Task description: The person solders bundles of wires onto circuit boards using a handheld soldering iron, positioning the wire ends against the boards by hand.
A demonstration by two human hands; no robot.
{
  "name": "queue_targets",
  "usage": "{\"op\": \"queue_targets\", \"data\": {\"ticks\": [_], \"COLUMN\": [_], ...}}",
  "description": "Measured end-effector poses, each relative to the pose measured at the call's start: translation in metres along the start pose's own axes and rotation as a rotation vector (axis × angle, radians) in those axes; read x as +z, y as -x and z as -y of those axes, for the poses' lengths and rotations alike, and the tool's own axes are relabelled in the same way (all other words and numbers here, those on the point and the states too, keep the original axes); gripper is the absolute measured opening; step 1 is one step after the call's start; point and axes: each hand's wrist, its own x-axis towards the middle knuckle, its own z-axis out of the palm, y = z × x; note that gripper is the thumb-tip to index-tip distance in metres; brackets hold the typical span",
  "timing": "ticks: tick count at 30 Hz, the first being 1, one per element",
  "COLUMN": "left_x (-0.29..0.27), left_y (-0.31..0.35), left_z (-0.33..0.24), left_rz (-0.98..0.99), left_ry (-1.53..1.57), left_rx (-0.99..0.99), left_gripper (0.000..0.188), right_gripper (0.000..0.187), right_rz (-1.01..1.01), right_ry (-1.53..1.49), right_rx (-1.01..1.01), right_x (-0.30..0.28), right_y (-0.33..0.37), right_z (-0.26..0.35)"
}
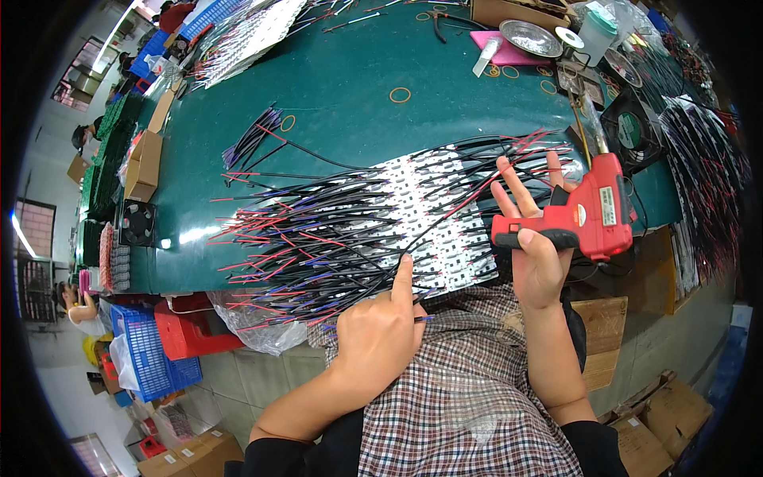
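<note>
A white panel of small circuit boards point(429, 215) lies across the near side of the table, with black, red and purple wires point(302, 238) fanning out from both sides. My left hand point(377, 334) rests at its near edge. Its index finger is stretched onto the boards, and the other fingers are curled. Purple wire tips show beside those fingers; what they hold is hidden. My right hand point(540, 270) grips a red soldering gun point(600, 211) by its black handle, with several fingers raised. The gun's tip points away, above the panel's right end.
On the green table point(334, 95) lie a small wire bundle point(253, 139), rubber bands point(400, 95) and pliers point(439, 28). A metal dish point(531, 38) sits on a pink pad point(509, 52). Black fans stand at the left point(138, 222) and right point(632, 131). More wired panels point(699, 175) hang at the right.
</note>
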Motion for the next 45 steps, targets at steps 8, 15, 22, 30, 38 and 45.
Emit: {"op": "queue_targets", "data": {"ticks": [8,15,22,30,38,45], "left_x": [-0.015,-0.009,0.011,0.017,-0.022,-0.028], "left_y": [-0.036,-0.055,-0.050,-0.034,-0.010,0.016], "left_z": [-0.035,-0.023,0.005,0.019,0.028,0.037], "left_rz": [-0.198,-0.261,-0.172,-0.107,-0.160,-0.066], "left_ry": [0.023,-0.198,-0.298,-0.287,-0.201,-0.285], "left_rx": [0.118,0.152,0.128,0.058,-0.161,-0.172], "left_gripper": [0.059,0.028,0.010,0.008,0.020,0.032], "right_gripper": [0.100,0.104,0.079,0.072,0.104,0.094], "right_rz": [0.126,0.068,0.040,-0.158,-0.052,-0.086], "right_ry": [0.041,0.005,-0.066,-0.010,0.046,0.214], "right_rx": [-0.007,-0.122,-0.117,-0.303,0.005,0.261], "right_x": [0.014,0.018,0.023,0.002,0.003,0.002], "right_y": [0.002,0.002,-0.001,-0.036,0.024,0.050], "right_z": [0.023,0.020,0.017,0.051,0.038,0.014]}}
